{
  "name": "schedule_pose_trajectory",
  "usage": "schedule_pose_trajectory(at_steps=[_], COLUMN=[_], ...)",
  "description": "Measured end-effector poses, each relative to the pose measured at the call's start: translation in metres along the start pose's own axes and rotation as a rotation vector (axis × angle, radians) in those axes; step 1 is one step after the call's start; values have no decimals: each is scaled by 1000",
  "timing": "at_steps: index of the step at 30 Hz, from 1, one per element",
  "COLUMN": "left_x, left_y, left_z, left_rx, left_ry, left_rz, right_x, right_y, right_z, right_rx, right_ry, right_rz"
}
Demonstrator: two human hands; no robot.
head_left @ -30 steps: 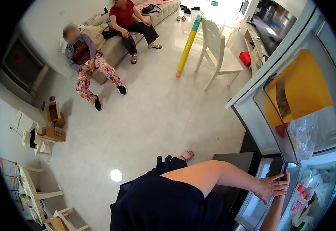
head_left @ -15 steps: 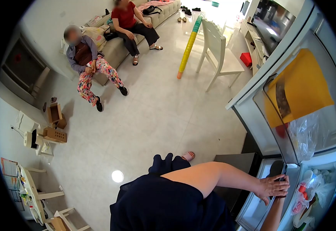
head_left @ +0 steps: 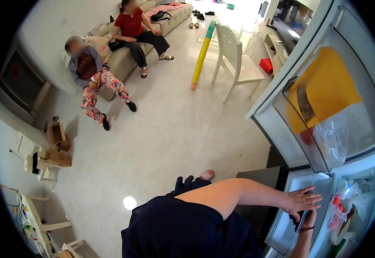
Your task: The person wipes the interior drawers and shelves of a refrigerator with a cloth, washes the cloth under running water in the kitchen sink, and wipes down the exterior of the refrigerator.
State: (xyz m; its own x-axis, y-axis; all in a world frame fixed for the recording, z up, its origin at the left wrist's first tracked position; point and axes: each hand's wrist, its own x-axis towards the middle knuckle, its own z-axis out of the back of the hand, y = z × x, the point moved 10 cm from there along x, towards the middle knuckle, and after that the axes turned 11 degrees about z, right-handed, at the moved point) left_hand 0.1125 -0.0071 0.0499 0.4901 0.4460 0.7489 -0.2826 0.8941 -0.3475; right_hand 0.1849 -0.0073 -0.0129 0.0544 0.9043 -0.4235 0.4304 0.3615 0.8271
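Observation:
At the lower right, my left hand [head_left: 303, 201] is stretched over a pale open drawer [head_left: 278, 235] of a refrigerator, with its fingers apart and flat. Just below it, my right hand [head_left: 310, 220], with a dark beaded bracelet at the wrist, has its fingers curled and partly hidden by the left. Between the two hands shows a small dark object [head_left: 298, 218], too covered to name. A clear edge of the drawer runs close by the right hand.
The open refrigerator door [head_left: 278, 124] carries a yellow package [head_left: 325, 86] and a clear plastic bag [head_left: 331, 142]. Bagged food [head_left: 346, 198] fills the compartment to the right. A white chair [head_left: 235, 60] stands beyond the door. Two people sit on the sofa [head_left: 125, 64].
The dark oval thing seen above my hands in the drawer no longer shows there; a dark object now shows lower, between them. My left hand's fingers have spread, and my right hand shows more.

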Motion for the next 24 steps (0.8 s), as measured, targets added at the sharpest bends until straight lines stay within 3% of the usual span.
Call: schedule_pose_trajectory(at_steps=[5, 8, 14, 18, 24], left_x=[-1, -1, -2, -1, -2], left_y=[1, 1, 1, 0, 1], left_z=[-4, -6, -3, -2, -6], left_rx=[6, 7, 24, 69, 75], left_ry=[11, 32, 54, 65, 95], left_rz=[10, 18, 11, 3, 9], right_x=[-17, -27, -54, -35, -64], right_y=[-5, -17, -5, -8, -4], right_z=[22, 54, 50, 122, 88], right_rx=[-5, -17, -238, -331, -367], right_ry=[48, -102, -53, -54, -66], right_rz=[26, -114, 53, 116, 12])
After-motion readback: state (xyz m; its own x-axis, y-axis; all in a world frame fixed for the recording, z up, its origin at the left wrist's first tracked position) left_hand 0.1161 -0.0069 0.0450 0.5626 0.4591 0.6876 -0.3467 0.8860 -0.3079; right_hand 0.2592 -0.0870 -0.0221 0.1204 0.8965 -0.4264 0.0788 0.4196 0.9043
